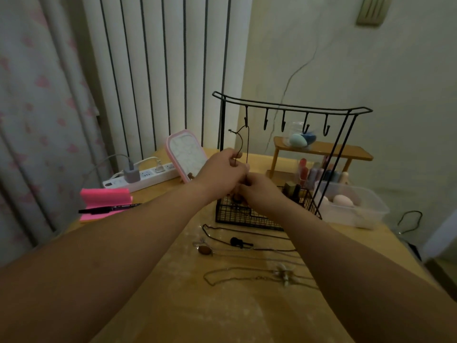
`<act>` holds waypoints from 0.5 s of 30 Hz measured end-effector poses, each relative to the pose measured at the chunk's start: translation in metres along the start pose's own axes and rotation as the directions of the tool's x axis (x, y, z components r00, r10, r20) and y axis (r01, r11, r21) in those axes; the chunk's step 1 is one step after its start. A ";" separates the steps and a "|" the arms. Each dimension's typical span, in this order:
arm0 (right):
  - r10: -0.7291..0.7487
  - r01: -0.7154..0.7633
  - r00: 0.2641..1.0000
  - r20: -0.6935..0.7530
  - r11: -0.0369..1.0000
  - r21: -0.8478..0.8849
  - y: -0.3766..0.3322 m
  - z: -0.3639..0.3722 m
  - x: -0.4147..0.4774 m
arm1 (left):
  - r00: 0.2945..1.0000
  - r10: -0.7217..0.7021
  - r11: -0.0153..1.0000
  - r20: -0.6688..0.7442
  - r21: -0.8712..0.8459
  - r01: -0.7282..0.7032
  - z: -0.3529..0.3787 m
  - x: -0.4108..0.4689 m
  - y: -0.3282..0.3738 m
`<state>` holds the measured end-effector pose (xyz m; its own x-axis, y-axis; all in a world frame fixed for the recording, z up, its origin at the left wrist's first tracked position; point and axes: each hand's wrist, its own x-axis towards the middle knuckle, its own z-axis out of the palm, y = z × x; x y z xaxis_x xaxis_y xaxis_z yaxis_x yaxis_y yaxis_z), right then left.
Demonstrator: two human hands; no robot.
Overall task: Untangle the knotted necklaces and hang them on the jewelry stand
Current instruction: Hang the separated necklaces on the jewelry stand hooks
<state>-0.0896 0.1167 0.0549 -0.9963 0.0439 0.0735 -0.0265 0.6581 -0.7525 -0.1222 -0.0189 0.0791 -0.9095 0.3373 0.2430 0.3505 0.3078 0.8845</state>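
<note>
One dark cord necklace (pixel 248 147) hangs from the leftmost hook of the jewelry stand (pixel 291 108). It is a thin matte strand that drops straight on one side and bows out on the other in a loop with a small knot. The left hand (pixel 226 164) pinches the cord low down, its fingers curled in a narrow grip. The right hand (pixel 259 186), just below and touching it, holds the same strand in an equally tight pinch. The stand is black wire: a curved top bar with five hooks, slanted legs and a grid basket at its foot, partly hidden by the hands. Three more necklaces lie loose on the smooth yellowish wooden desk (pixel 188 313) in front of the basket: a dark cord with a black pendant (pixel 238 242), a fine chain with a brown oval stone (pixel 204 250), and a pale chain with whitish shell-like beads (pixel 282 271). To the left stand a pink-framed mirror (pixel 188 154), a white power strip (pixel 148 177) and pink sticky notes (pixel 103 201) with a black pen (pixel 108 209) lying across them. To the right are a small wooden shelf (pixel 321 150) and a clear plastic box (pixel 358 209) holding egg-shaped sponges.
</note>
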 end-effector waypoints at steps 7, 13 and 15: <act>0.000 0.004 1.000 0.023 0.985 -0.172 0.003 0.008 0.009 | 0.998 0.054 0.990 0.018 -0.135 -0.051 0.000 0.001 0.010; -0.001 -0.002 0.999 -0.046 0.998 -0.060 -0.002 0.005 0.010 | 0.993 0.080 0.989 -0.092 -0.116 -0.090 -0.011 0.006 0.020; -0.035 0.042 0.994 -0.106 0.996 0.072 -0.008 -0.005 0.004 | 0.991 0.090 0.991 -0.102 -0.087 -0.099 -0.016 0.007 0.020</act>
<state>-0.0925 0.1151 0.0642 -0.9806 0.1002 0.1683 -0.0746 0.6033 -0.7940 -0.1250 -0.0246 0.1046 -0.8922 0.2715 0.3609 0.4182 0.1948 0.8872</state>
